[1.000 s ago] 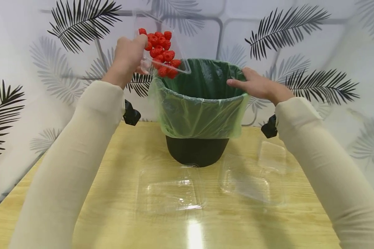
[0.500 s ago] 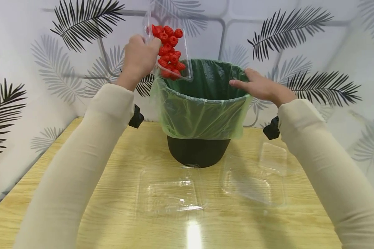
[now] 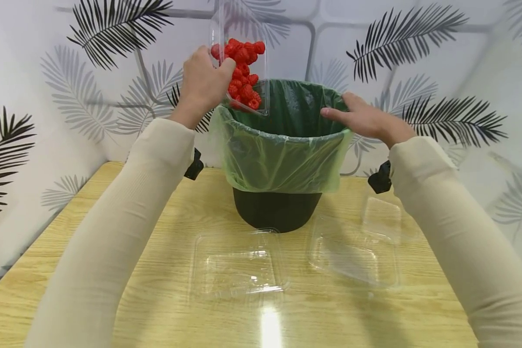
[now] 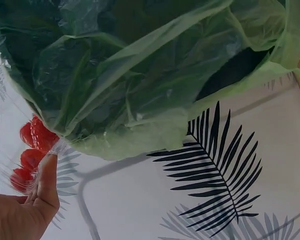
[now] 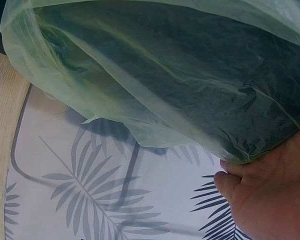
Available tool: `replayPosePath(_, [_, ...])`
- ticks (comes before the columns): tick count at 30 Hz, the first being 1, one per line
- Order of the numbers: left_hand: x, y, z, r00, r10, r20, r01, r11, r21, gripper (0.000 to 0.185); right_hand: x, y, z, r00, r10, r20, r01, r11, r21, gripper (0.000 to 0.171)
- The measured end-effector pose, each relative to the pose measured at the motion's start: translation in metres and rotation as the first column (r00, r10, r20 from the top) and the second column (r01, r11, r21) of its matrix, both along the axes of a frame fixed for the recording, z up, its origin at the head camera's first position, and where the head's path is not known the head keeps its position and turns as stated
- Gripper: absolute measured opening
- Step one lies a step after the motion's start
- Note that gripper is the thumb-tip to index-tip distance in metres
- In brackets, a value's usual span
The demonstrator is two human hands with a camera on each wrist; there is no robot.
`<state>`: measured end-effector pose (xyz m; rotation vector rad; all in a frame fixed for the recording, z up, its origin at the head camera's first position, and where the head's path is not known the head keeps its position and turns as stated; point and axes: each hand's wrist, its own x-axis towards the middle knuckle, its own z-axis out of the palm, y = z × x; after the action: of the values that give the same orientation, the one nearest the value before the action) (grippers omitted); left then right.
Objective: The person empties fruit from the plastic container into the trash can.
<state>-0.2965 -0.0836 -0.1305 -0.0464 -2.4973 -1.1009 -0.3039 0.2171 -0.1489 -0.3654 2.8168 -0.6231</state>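
Tipping over the green-lined bin (image 3: 282, 159) — clear tray (image 3: 241, 63) of raspberries (image 3: 243, 82), left-hand (image 3: 204, 84) grip.

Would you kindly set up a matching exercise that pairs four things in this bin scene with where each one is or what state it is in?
Things:
1. raspberries
2. bin liner
3. empty clear tray
4. right hand

Places or states:
A. folded over the rim of the black bin
B. lying flat on the wooden table, in front of the bin
C. in a tilted clear box held by the left hand above the bin
D. resting on the bin's rim

Pairs: 1-C, 2-A, 3-B, 4-D
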Motion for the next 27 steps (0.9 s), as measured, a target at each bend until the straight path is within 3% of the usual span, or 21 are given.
replayPosePath(6, [-0.001, 0.000, -0.002, 0.999, 0.010, -0.042, -0.013, 0.997, -0.070, 0.035, -0.001, 0.000, 0.000, 1.000, -0.001, 0.002, 0.001, 1.000, 0.004, 0.096])
replayPosePath(16, [0.000, 0.001, -0.006, 0.997, -0.035, -0.069, 0.027, 0.993, -0.116, 0.034, -0.001, 0.001, 0.000, 1.000, -0.001, -0.004, 0.001, 1.000, 0.003, 0.096])
replayPosePath(27, [0.001, 0.001, -0.011, 0.989, -0.090, -0.117, 0.064, 0.976, -0.208, 0.061, -0.001, 0.000, 0.000, 1.000, -0.001, -0.012, 0.001, 1.000, 0.006, 0.095])
